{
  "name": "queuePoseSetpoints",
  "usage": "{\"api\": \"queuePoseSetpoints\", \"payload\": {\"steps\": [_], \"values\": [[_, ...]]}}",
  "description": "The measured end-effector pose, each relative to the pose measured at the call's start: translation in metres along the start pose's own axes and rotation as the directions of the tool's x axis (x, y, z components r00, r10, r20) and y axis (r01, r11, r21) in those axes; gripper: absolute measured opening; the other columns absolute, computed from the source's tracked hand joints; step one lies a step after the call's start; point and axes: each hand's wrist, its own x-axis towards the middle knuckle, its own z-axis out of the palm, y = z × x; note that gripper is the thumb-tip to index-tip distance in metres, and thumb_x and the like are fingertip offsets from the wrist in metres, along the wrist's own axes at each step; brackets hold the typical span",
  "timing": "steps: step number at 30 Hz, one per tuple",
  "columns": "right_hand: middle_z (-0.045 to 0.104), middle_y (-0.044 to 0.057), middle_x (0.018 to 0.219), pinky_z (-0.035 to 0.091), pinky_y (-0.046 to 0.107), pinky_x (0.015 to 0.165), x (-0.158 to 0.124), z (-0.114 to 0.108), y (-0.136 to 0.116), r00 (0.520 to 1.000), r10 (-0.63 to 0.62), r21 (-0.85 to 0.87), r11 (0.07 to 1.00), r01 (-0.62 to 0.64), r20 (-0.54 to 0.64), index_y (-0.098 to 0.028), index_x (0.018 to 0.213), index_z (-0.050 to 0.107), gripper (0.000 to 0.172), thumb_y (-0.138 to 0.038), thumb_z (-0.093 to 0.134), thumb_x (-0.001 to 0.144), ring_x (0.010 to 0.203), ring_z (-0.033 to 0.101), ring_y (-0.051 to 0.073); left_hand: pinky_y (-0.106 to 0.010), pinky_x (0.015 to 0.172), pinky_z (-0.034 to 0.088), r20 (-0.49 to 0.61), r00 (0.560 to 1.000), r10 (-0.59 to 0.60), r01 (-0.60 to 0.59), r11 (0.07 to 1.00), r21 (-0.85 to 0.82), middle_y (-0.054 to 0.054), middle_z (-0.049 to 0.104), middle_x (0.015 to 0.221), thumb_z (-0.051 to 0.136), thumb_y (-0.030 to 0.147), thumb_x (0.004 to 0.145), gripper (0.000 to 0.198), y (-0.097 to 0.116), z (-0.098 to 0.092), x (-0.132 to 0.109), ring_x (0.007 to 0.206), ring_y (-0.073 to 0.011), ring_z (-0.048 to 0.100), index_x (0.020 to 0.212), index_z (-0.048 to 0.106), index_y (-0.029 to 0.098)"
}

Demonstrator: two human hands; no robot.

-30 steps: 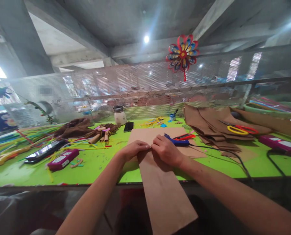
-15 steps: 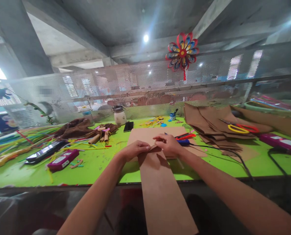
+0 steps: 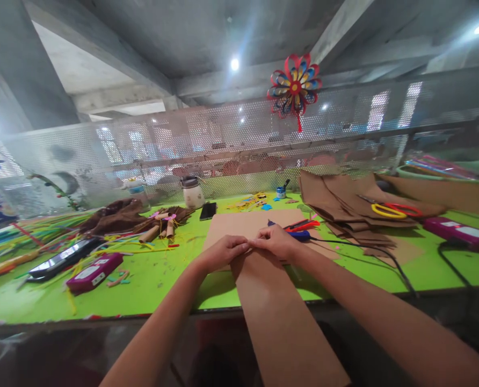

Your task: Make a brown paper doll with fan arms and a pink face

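Note:
A long strip of brown kraft paper (image 3: 282, 306) runs from my fingers over the table's front edge and down out of view. My left hand (image 3: 225, 251) pinches its far end from the left. Close beside it, my right hand (image 3: 277, 243) pinches the same end, thumbs nearly touching. Under both hands lies a flat tan board (image 3: 223, 224). Just beyond my right hand rests a blue-handled tool with a black cord (image 3: 299, 235), probably a glue gun, next to a red-handled cutter or pliers (image 3: 307, 224).
Brown paper sheets (image 3: 332, 204) are piled at the right, with yellow-and-red scissors (image 3: 388, 209) on top. A purple power box (image 3: 459, 232) sits farther right. Leftward are another purple box (image 3: 94, 272), a black device (image 3: 64, 259), small paper rolls (image 3: 151, 233) and a phone (image 3: 208, 211).
Both hands have pressed closer together at the strip's far end, and the raised fold there now looks flatter. The strip's lower part has swung slightly right. The view has shifted a little.

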Motion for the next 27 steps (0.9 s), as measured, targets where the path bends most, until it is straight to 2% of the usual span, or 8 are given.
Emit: {"api": "queuePoseSetpoints", "payload": {"steps": [7,13,18,27], "values": [[0.056,0.000,0.059,0.035,0.021,0.053,-0.001,-0.005,-0.004,0.983,-0.163,-0.115,0.981,0.153,-0.080,-0.012,0.065,0.064,0.027,-0.038,0.063,0.069,0.057,0.045,0.010,-0.024,0.075,0.041,-0.008,0.998,0.058,-0.058,0.997,0.058,-0.005,0.064,0.093,0.042,0.037,0.087,0.032,0.000,0.002,0.000,0.084,-0.0153,0.054,0.103,0.061,0.016],[0.055,-0.001,0.058,0.034,0.021,0.050,-0.005,-0.006,-0.012,0.975,-0.192,-0.098,0.979,0.181,-0.115,-0.012,0.069,0.065,0.029,-0.041,0.066,0.068,0.055,0.044,0.010,-0.023,0.072,0.041,-0.095,0.992,0.086,-0.070,0.984,0.162,-0.004,0.065,0.086,0.042,0.033,0.087,0.028,0.001,0.002,-0.002,0.077,-0.0135,0.055,0.095,0.062,0.016],[0.061,0.003,0.067,0.038,0.022,0.056,-0.003,-0.013,-0.008,0.980,-0.196,-0.042,0.980,0.194,-0.042,-0.012,0.075,0.068,0.033,-0.044,0.064,0.070,0.063,0.050,0.012,-0.022,0.064,0.040,-0.163,0.981,0.104,-0.057,0.962,0.267,-0.003,0.062,0.076,0.043,0.031,0.087,0.026,0.002,0.004,-0.002,0.069,-0.0125,0.052,0.092,0.061,0.014],[0.065,0.004,0.066,0.041,0.025,0.059,-0.003,-0.017,-0.010,0.976,-0.187,-0.125,0.977,0.172,-0.115,-0.013,0.071,0.070,0.029,-0.039,0.060,0.072,0.065,0.054,0.015,-0.024,0.067,0.040,-0.185,0.977,0.103,-0.050,0.961,0.272,-0.005,0.066,0.086,0.043,0.027,0.086,0.023,-0.001,0.006,-0.002,0.075,-0.0146,0.056,0.097,0.060,0.016]]}}
